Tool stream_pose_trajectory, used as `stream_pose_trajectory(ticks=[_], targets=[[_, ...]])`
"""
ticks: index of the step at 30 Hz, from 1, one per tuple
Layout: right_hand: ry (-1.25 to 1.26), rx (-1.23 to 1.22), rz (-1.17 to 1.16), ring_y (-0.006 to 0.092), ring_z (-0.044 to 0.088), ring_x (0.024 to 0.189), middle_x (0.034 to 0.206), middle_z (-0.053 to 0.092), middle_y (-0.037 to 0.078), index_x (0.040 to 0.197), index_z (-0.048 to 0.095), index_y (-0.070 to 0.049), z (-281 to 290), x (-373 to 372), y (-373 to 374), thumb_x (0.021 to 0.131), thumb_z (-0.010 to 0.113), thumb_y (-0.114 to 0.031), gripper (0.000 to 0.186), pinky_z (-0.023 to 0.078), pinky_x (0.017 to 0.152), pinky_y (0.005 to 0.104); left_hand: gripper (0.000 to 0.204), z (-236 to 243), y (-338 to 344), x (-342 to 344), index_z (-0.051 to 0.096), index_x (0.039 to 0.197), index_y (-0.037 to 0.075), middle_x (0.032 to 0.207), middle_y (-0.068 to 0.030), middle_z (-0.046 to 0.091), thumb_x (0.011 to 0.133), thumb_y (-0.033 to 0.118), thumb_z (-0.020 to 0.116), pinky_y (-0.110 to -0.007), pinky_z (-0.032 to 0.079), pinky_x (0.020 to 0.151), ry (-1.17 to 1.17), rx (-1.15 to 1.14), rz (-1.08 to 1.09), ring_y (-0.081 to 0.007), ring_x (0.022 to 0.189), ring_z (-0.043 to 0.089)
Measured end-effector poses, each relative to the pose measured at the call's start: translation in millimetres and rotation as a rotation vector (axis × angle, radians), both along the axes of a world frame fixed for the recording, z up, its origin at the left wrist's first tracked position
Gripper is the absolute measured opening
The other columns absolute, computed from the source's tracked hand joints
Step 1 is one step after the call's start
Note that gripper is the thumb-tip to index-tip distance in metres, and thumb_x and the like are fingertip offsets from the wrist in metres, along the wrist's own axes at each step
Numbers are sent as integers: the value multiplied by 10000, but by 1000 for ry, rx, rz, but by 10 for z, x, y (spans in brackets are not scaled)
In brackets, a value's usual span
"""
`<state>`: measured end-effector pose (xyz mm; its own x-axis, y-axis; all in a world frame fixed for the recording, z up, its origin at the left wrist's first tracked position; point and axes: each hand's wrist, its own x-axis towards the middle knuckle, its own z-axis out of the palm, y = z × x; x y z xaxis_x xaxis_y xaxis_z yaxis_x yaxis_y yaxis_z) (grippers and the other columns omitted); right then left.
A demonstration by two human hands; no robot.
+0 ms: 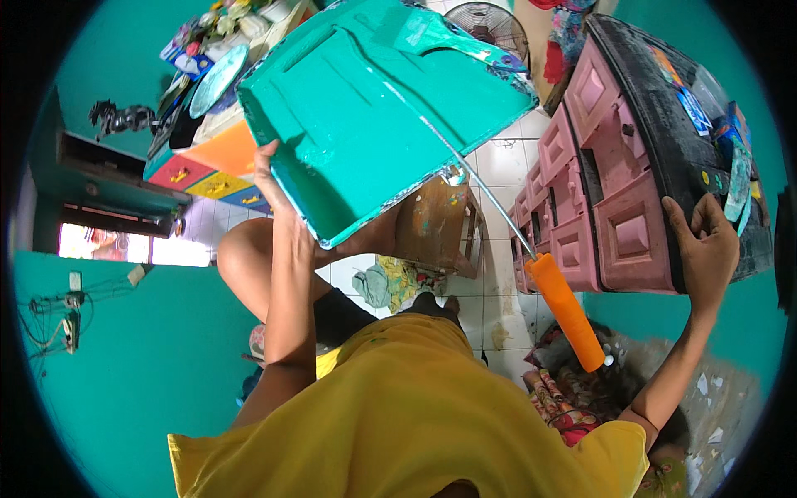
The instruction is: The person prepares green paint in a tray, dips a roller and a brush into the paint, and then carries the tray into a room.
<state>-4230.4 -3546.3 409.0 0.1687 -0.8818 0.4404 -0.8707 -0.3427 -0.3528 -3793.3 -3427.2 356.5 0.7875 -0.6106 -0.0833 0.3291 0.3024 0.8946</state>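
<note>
My left hand grips the left rim of a paint tray coated in teal paint, holding it tilted up in front of me. In the tray lie a teal-smeared paintbrush and the wire frame of a paint roller. The roller's orange handle sticks out over the near right rim, hanging free of both hands. My right hand is clamped at the near corner of a pink drawer cabinet with a black top, thumb at the edge and other fingers curled on top.
A wooden stool stands below the tray, with crumpled cloths on the tiled floor. A multicoloured drawer unit crowded with objects is at left. A fan stands beyond. Packets and a painted tool lie on the cabinet.
</note>
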Motion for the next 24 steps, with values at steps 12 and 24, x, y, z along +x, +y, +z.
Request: stream_pose_trajectory(ticks=[12,24], targets=[[-684,-447,-59,119,512,688,769,566,54,800,566,15,-359,-580,-104,845,551,-150,171,409,620,228,439,110,-347,-105,522,1056,85,963,-98,554,701,337,575,-369,419,802,158,-96,-153,-255,855,528],[-1109,445,-455,192,509,705,825,544,79,877,537,-2,-4108,300,1762,838,499,-222,226,427,642,321,353,-120,-188,-29,552,941,71,853,-80,576,683,312,555,-327,470,671,120,-14,-51,-214,753,551]])
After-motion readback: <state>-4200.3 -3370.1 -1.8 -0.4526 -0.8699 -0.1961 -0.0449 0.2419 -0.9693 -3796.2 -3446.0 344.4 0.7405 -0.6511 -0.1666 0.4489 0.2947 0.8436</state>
